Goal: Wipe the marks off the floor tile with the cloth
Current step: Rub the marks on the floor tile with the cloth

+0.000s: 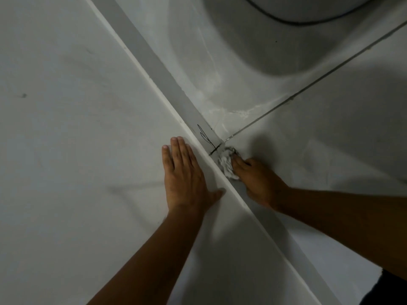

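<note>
Black scribbled marks (206,137) run along the grey skirting strip where the wall meets the floor tile (308,137). My right hand (255,179) presses a crumpled white cloth (226,164) against the base of that strip, just below the marks, where a dark grout line ends. The cloth's upper edge looks smudged grey. My left hand (187,175) lies flat on the white wall (77,128), fingers straight and close together, thumb near the wall's lower edge.
A dark grout line (308,89) runs diagonally up to the right between tiles. A large white rounded object (308,9) with a dark rim stands at the top, casting a shadow on the floor. Dark fabric (387,289) shows at the bottom right corner.
</note>
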